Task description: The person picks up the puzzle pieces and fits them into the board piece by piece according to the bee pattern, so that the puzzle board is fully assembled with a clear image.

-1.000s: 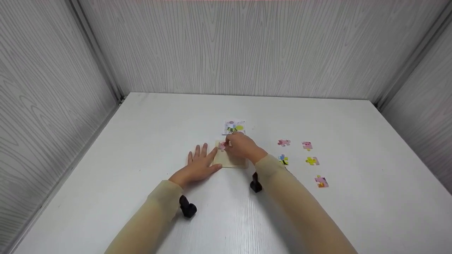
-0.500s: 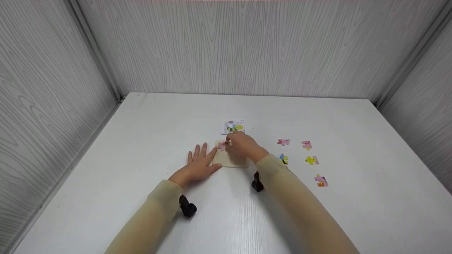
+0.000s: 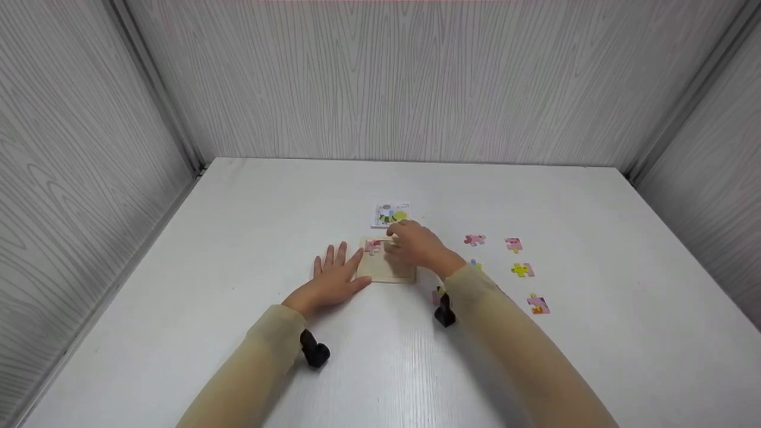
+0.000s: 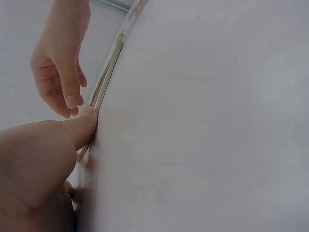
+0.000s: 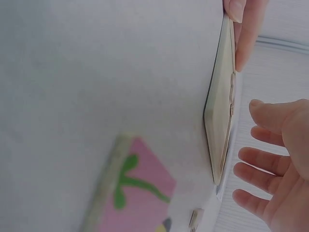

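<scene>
A small pale wooden puzzle tray [image 3: 389, 274] lies on the white table; its edge also shows in the right wrist view. My left hand [image 3: 332, 282] lies beside it with spread fingers, the thumb and forefinger touching its left side. In the tray's upper left corner sits a pink jigsaw piece [image 3: 373, 246]. Just right of that piece, my right hand [image 3: 416, 244] hovers over the tray. Its fingers [image 5: 263, 159] are loosely bent and hold nothing in the right wrist view. The right hand hides part of the tray.
A picture card with a bee [image 3: 391, 215] lies behind the tray. To the right are loose jigsaw pieces: a pink one [image 3: 474, 239], a pink-and-yellow one [image 3: 513, 244], a yellow one [image 3: 522, 270] and others. A pink piece with a green plant [image 5: 145, 183] lies near my right wrist.
My right hand has let go of the pink jigsaw piece and moved slightly right and up off it. The piece stays in the tray's corner. My left hand keeps its place.
</scene>
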Tool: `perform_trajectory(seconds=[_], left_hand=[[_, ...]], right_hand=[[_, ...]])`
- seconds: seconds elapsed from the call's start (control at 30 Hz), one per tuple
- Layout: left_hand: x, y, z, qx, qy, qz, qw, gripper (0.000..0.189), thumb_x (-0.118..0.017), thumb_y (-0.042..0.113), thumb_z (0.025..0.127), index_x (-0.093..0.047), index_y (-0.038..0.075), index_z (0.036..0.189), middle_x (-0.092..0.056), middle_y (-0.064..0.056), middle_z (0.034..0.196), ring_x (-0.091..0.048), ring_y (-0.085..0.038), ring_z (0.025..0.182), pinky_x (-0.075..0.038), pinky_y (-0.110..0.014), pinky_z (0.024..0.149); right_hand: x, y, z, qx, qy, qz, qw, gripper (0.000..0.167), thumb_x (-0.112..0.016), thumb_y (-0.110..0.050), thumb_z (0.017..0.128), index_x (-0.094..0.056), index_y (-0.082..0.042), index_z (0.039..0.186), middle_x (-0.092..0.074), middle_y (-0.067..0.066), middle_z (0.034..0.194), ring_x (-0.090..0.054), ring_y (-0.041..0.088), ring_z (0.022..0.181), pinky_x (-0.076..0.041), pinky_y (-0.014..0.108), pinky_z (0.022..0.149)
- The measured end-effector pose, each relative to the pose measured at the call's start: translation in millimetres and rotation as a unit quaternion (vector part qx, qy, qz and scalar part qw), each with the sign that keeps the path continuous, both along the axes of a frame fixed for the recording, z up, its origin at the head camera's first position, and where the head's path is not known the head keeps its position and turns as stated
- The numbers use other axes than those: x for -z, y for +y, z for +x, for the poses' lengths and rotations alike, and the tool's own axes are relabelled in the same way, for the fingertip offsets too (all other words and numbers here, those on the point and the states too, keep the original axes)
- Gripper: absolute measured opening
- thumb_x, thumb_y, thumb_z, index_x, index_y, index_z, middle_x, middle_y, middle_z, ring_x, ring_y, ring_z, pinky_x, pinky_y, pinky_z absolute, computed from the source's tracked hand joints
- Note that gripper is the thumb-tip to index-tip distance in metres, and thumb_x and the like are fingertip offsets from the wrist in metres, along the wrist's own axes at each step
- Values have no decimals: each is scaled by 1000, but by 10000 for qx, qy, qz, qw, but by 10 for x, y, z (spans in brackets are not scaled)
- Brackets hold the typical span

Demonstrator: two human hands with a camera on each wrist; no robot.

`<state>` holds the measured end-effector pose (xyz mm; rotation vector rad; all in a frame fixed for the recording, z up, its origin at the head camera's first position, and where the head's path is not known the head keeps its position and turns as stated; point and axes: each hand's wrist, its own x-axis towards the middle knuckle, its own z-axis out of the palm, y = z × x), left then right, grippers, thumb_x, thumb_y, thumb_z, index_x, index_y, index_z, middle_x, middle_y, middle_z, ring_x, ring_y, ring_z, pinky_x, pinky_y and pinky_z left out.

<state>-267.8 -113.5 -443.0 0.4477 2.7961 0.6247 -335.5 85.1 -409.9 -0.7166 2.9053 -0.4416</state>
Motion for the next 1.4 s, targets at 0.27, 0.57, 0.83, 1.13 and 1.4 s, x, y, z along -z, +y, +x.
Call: perform_trajectory(seconds=[0.27,0.57,0.83,1.13,1.4], left_hand=[[3,-12,-7,27,28,-56,10000,70,-39,50,96,-14,14,150,6,-22,152,13,-41,137,7,-60,104],[-3,-39,-12,-40,-102,-25,9999,71,-38,52,96,-11,16,151,10,-19,153,17,-38,137,10,-57,104],[-12,-29,-16,-5,-78,-36,10000,72,-38,52,96,-11,15,151,10,-19,153,16,-39,137,10,-57,104],[-13,-29,-3,19,-98,6,10000,71,-37,51,96,-10,15,151,10,-20,152,17,-39,136,10,-58,104],[-14,-11,-12,12,-45,-23,10000,71,-38,51,96,-11,15,151,9,-20,153,16,-39,136,10,-58,104]], right_hand=[[-55,160,71,-30,74,-210,9997,37,-61,-29,91,-58,-11,123,-55,9,124,-50,24,116,-39,39,98],[-124,389,74,79,38,-469,9989,40,-63,-28,90,-57,-8,124,-53,11,125,-48,23,114,-40,41,96],[-127,705,46,28,375,-539,9978,37,-62,-25,90,-58,-4,120,-56,15,117,-51,27,108,-43,43,89],[-132,1020,46,164,421,-635,9970,37,-60,-25,92,-57,-2,120,-54,17,119,-49,29,113,-41,44,92],[-135,1282,48,272,352,-801,9958,36,-59,-23,92,-57,1,120,-54,19,120,-50,33,111,-41,46,92]])
